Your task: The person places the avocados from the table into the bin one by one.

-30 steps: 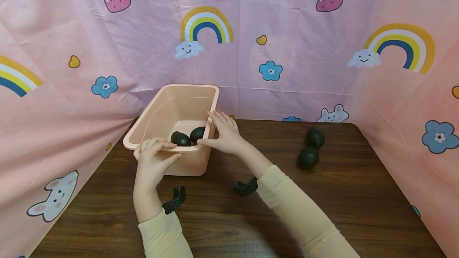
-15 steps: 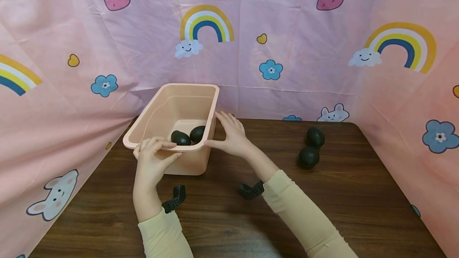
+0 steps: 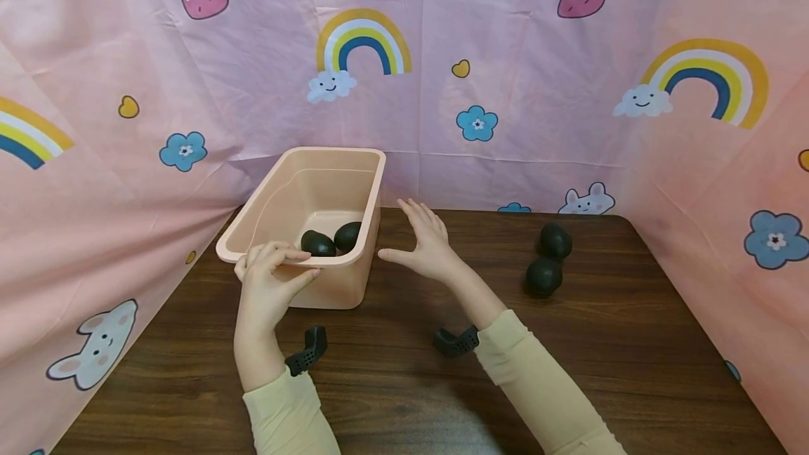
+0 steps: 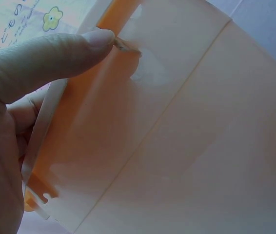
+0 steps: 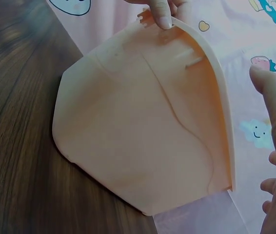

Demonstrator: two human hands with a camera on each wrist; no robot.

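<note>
Head view shows a person in pale yellow sleeves at a dark wooden bench (image 3: 569, 343), with a peach plastic bin (image 3: 297, 192) at the back left, against a pink patterned curtain (image 3: 505, 55). The left hand (image 3: 268, 286) grips the bin's near rim, fingers curled over the edge and thumb beneath. The right hand (image 3: 425, 248) hovers just right of the bin, fingers spread and relaxed, holding nothing and apart from the wall. Two dark avocados (image 3: 331, 239) lie inside the bin, touching each other; two more avocados (image 3: 548, 260) sit on the bench to the right, well apart from the bin. To do the filling well, the left hand would best steady the bin while the right reaches for the nearer fruit and lowers it in rather than dropping it, since a round fruit may roll. Left wrist view shows only the thumb (image 4: 45, 56) pressed to the bin's rim and outer wall; the fingers over the rim are hidden. Right wrist view catches the bin's side and that hand's fingertips at the frame edge. The bin's near inner floor is hidden by its wall.
</note>
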